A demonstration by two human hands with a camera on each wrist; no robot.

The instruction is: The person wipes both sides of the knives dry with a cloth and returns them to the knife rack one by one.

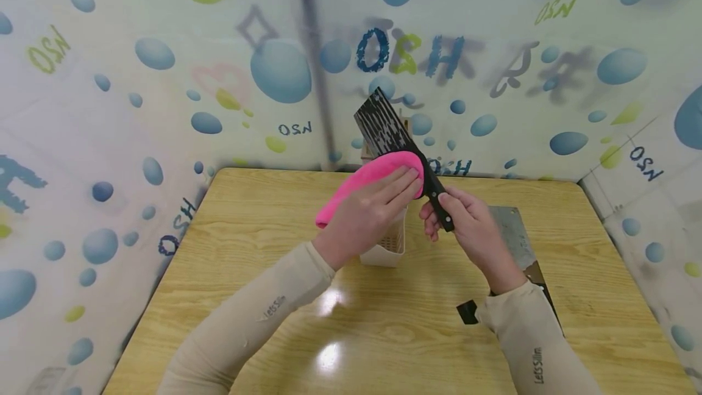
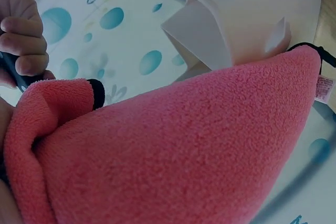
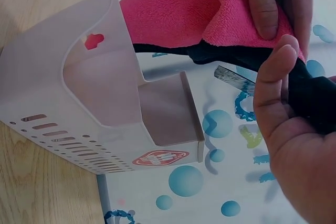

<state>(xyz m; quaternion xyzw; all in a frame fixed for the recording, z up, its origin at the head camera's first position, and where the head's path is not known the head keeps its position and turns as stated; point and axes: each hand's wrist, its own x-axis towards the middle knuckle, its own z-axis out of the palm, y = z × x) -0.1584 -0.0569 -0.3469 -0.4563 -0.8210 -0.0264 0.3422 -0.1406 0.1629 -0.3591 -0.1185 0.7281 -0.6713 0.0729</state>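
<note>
In the head view, my right hand (image 1: 468, 224) grips the black handle of a cleaver (image 1: 381, 127), its dark streaked blade slanting up and to the left. My left hand (image 1: 367, 215) holds a folded pink cloth (image 1: 378, 169) against the lower blade, fingers laid along it. From the right wrist, the left thumb (image 3: 262, 14) and fingers pinch the cloth (image 3: 173, 9) around the blade, which is mostly covered. The cloth (image 2: 173, 150) fills the left wrist view, with my right hand (image 2: 23, 35) curled round the handle at upper left.
A pale slotted plastic holder (image 3: 31, 72) stands on the wooden table (image 1: 247, 230) below the cloth. A flat metal blade (image 1: 512, 230) lies beneath my right forearm, near a small black piece (image 1: 467, 313). Printed sheeting (image 1: 208, 78) encloses the table's back and sides.
</note>
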